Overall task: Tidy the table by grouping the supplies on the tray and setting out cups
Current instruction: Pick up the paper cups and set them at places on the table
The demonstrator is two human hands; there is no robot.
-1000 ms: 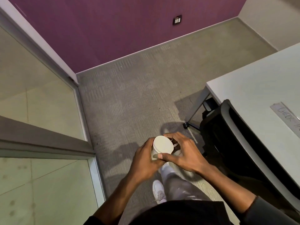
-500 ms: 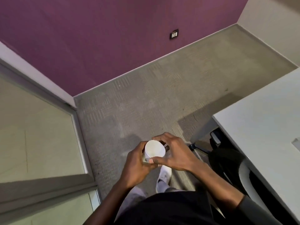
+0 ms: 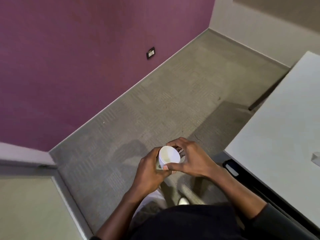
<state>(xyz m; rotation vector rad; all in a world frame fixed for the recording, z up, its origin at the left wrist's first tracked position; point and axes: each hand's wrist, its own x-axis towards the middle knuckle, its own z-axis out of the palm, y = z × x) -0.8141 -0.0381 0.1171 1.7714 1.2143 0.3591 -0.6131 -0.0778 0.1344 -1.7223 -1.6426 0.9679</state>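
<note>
- white paper cup (image 3: 168, 155) held in front of the person's body, over grey carpet (image 3: 155, 110), left of the table (image 3: 277, 144).
- left hand (image 3: 150, 172) wraps its side.
- right hand (image 3: 192, 160) pinches its rim.

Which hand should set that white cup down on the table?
Probably the right hand: it's on the table side and already pinches the white cup near its top. The left hand wraps the far side and would have to cross over.

No legible text, labels or numbers anywhere; the white cup (image 3: 168, 155) shows only a blank surface.
</note>
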